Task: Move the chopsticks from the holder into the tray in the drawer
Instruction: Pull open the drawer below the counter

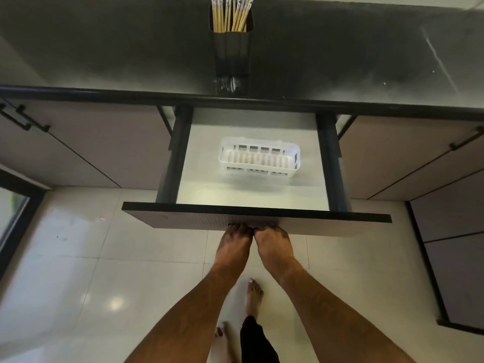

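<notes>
- Pale glossy floor tiles (104,271) fill the lower half of the view, with two bare feet partly hidden behind the forearms.
- One dark table (104,48) runs across the top, its far part cut off by the frame edge.
- One drawer (251,218) stands pulled out below the table, its front panel facing the person.
- Two hands meet at the middle of that panel: the left hand (234,242) and the right hand (273,243) touch side by side, each grip curled onto the panel's lower edge, fingertips hidden under it.
- One white slotted tray (259,159) lies on the drawer floor with nothing in it, slightly blurred.
- One black holder (231,52) stands on the table near its front edge.
- About a dozen chopsticks (230,18) stand upright in the holder; the exact count is hard to make out and their patterned tops are cut off.
</notes>
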Available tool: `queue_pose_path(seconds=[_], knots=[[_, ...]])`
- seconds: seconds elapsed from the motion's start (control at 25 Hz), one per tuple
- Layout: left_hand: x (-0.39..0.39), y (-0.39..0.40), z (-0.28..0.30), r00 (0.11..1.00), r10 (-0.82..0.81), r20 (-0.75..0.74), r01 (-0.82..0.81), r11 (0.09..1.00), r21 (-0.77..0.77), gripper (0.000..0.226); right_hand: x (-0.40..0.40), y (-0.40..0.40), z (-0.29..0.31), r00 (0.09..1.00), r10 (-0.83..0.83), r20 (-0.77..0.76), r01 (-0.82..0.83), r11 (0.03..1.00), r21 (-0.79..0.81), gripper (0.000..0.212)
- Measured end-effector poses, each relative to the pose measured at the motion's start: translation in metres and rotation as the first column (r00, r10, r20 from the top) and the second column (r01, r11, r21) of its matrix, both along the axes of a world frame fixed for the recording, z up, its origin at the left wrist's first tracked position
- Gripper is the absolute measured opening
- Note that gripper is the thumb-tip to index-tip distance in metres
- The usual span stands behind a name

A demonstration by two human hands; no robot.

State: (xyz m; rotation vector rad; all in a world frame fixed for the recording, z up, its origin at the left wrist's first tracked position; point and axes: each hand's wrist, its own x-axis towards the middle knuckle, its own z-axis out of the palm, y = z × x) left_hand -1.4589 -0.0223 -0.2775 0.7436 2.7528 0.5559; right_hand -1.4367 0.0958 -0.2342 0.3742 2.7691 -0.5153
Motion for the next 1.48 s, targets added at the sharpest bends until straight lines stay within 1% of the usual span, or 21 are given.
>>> queue_pose_path(seconds=[0.04, 0.08, 0.12, 0.16, 0.24, 0.28, 0.36, 0.4, 0.52, 0.6, 0.68, 0.76, 0.84, 0.88, 0.96, 1.04, 1.08, 1.16, 1.28, 1.36, 1.48], knots=[[0.013, -0.007, 0.001, 1.0, 0.001, -0.001, -0.001, 0.999, -0.038, 0.064, 0.018, -0.007, 0.002, 0.994, 0.108, 0.032, -0.109, 0.993, 0.045, 0.023], [0.027, -0.012, 0.004, 0.999, -0.028, -0.037, 0.025, 0.995, -0.094, 0.069, 0.029, -0.01, 0.0, 0.992, 0.121, 0.042, -0.124, 0.989, 0.074, 0.028], [0.04, -0.016, 0.005, 0.998, -0.039, -0.044, 0.035, 0.994, -0.104, 0.073, 0.04, -0.012, 0.0, 0.993, 0.106, 0.047, -0.109, 0.991, 0.082, 0.035], [0.049, -0.019, 0.008, 0.999, -0.046, -0.02, 0.043, 0.992, -0.12, 0.075, 0.049, -0.015, 0.005, 0.992, 0.115, 0.042, -0.119, 0.989, 0.092, 0.038], [0.063, -0.025, 0.009, 0.993, -0.08, -0.083, 0.068, 0.987, -0.143, 0.074, 0.06, -0.022, 0.0, 0.99, 0.139, 0.013, -0.139, 0.986, 0.097, 0.035], [0.07, -0.028, 0.008, 0.991, -0.087, -0.101, 0.07, 0.984, -0.161, 0.072, 0.07, -0.025, -0.003, 0.985, 0.164, 0.044, -0.168, 0.979, 0.119, 0.035], [0.081, -0.03, 0.01, 0.994, -0.081, -0.076, 0.064, 0.978, -0.198, 0.069, 0.082, -0.029, -0.002, 0.978, 0.191, 0.078, -0.201, 0.968, 0.147, 0.037], [0.085, -0.03, 0.013, 0.994, -0.072, -0.078, 0.055, 0.978, -0.2, 0.068, 0.086, -0.029, -0.003, 0.983, 0.177, 0.043, -0.181, 0.976, 0.124, 0.038], [0.083, -0.029, 0.021, 0.992, -0.082, -0.097, 0.058, 0.971, -0.234, 0.068, 0.086, -0.029, 0.002, 0.98, 0.194, 0.039, -0.198, 0.971, 0.134, 0.039], [0.082, -0.03, 0.025, 0.991, -0.108, -0.081, 0.089, 0.975, -0.206, 0.065, 0.09, -0.026, 0.004, 0.981, 0.193, 0.005, -0.193, 0.98, 0.054, 0.037], [0.087, -0.034, 0.033, 0.989, -0.101, -0.108, 0.083, 0.983, -0.165, 0.061, 0.097, -0.023, 0.01, 0.979, 0.186, -0.083, -0.188, 0.982, -0.014, 0.034], [0.095, -0.039, 0.037, 0.977, -0.096, -0.189, 0.085, 0.994, -0.065, 0.057, 0.105, -0.02, 0.016, 0.941, 0.221, -0.258, -0.231, 0.973, -0.009, 0.029], [0.099, -0.042, 0.043, 0.944, -0.08, -0.32, 0.11, 0.991, 0.077, 0.046, 0.109, -0.016, 0.021, 0.845, 0.279, -0.455, -0.283, 0.957, 0.062, 0.019], [0.098, -0.043, 0.049, 0.925, -0.066, -0.373, 0.126, 0.983, 0.137, 0.039, 0.109, -0.015, 0.024, 0.792, 0.303, -0.53, -0.299, 0.949, 0.096, 0.014], [0.088, -0.04, 0.067, 0.9, -0.05, -0.433, 0.154, 0.966, 0.207, 0.028, 0.103, -0.008, 0.038, 0.713, 0.314, -0.627, -0.295, 0.946, 0.137, 0.015], [0.073, -0.033, 0.087, 0.888, -0.051, -0.458, 0.175, 0.957, 0.233, 0.023, 0.092, -0.001, 0.052, 0.673, 0.295, -0.678, -0.26, 0.953, 0.157, 0.015], [0.064, -0.028, 0.097, 0.884, -0.055, -0.465, 0.183, 0.955, 0.234, 0.023, 0.085, 0.004, 0.061, 0.668, 0.292, -0.684, -0.243, 0.955, 0.17, 0.018], [0.045, -0.018, 0.114, 0.877, -0.042, -0.48, 0.154, 0.968, 0.197, 0.032, 0.066, 0.011, 0.078, 0.706, 0.272, -0.654, -0.184, 0.962, 0.201, 0.033], [0.018, -0.007, 0.131, 0.867, 0.047, -0.496, 0.03, 0.989, 0.147, 0.05, 0.034, 0.02, 0.105, 0.798, 0.185, -0.574, -0.064, 0.972, 0.226, 0.054], [-0.005, -0.004, 0.146, 0.862, 0.092, -0.498, -0.017, 0.988, 0.153, 0.056, 0.013, 0.028, 0.124, 0.822, 0.157, -0.548, -0.022, 0.969, 0.244, 0.061], [-0.046, -0.003, 0.173, 0.849, 0.103, -0.518, -0.038, 0.99, 0.135, 0.058, -0.019, 0.038, 0.153, 0.837, 0.144, -0.529, 0.018, 0.957, 0.29, 0.067]])
